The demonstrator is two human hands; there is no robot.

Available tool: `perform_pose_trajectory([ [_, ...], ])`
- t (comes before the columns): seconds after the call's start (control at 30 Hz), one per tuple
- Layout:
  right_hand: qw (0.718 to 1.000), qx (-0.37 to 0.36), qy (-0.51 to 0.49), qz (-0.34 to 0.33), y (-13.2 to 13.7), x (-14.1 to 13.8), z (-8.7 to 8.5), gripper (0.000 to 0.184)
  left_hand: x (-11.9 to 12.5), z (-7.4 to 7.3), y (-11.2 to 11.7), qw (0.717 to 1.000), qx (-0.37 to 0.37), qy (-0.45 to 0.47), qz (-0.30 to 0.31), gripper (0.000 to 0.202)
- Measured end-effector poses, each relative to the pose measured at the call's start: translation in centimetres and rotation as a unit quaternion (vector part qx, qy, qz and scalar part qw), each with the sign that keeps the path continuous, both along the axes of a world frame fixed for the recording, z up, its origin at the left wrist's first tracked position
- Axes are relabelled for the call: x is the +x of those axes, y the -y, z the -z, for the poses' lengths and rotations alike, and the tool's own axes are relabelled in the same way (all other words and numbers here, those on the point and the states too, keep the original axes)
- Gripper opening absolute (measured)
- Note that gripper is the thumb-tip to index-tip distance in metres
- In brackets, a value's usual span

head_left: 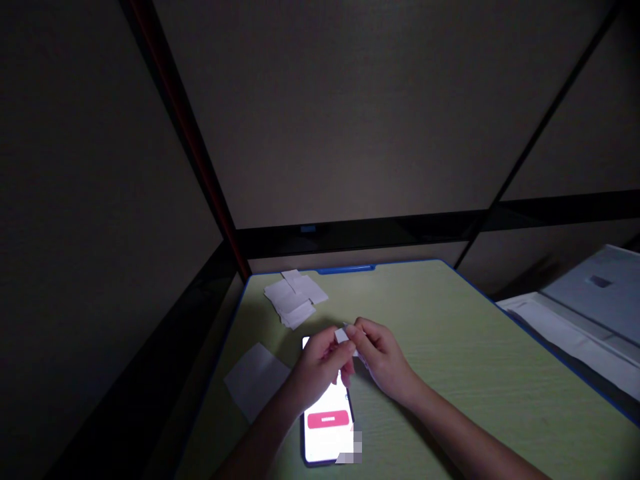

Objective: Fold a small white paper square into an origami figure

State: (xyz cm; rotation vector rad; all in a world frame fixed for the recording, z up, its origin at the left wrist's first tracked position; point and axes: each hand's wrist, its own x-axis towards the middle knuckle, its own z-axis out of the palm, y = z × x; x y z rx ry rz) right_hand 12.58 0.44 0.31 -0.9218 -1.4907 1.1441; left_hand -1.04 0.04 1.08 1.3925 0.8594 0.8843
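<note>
Between my two hands is a small piece of white paper (343, 335), pinched by the fingers of both. My left hand (323, 360) is closed on its left side, above a lit smartphone (327, 441) lying on the table. My right hand (383, 353) grips the paper from the right, thumb on top. Much of the paper is hidden by the fingers. A pile of white paper pieces (293, 300) lies beyond my left hand. Partly behind my left forearm rests a larger white sheet (255, 377).
The light wood-look table (480, 347) has a blue edge, with a blue handle-like strip (347, 269) at the far side. Dark wall panels (350, 120) stand behind it. To the right, beyond the edge, are a white open box (575, 333) and a grey flat panel (600, 287).
</note>
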Motion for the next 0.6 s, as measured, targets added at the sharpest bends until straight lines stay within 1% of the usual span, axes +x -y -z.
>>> perform_pose_trajectory([
  [0.07,1.000,-0.010,-0.018,-0.019,0.05,-0.08,-0.12,0.035,-0.02,0.15,0.08,1.000,-0.009,0.011,-0.003,0.025],
  [0.1,1.000,-0.012,-0.024,-0.017,0.05,-0.11,-0.15,0.036,-0.02,0.24,0.13,1.000,-0.014,0.018,-0.006,0.025],
  [0.17,1.000,-0.009,-0.029,0.002,-0.01,-0.12,-0.11,0.037,0.01,0.34,0.22,0.999,-0.016,0.028,-0.008,0.026],
  [0.3,0.999,-0.011,-0.037,0.035,-0.19,-0.04,0.23,0.039,0.09,0.14,0.26,1.000,-0.002,0.017,-0.014,0.022],
  [0.47,0.998,-0.011,-0.021,0.059,-0.17,-0.05,0.35,0.039,0.29,-0.32,0.21,0.999,-0.001,0.007,-0.033,0.021],
  [0.6,0.998,-0.015,-0.018,0.062,-0.08,-0.13,0.35,0.039,0.37,-0.25,0.17,0.999,-0.004,-0.004,-0.045,0.020],
])
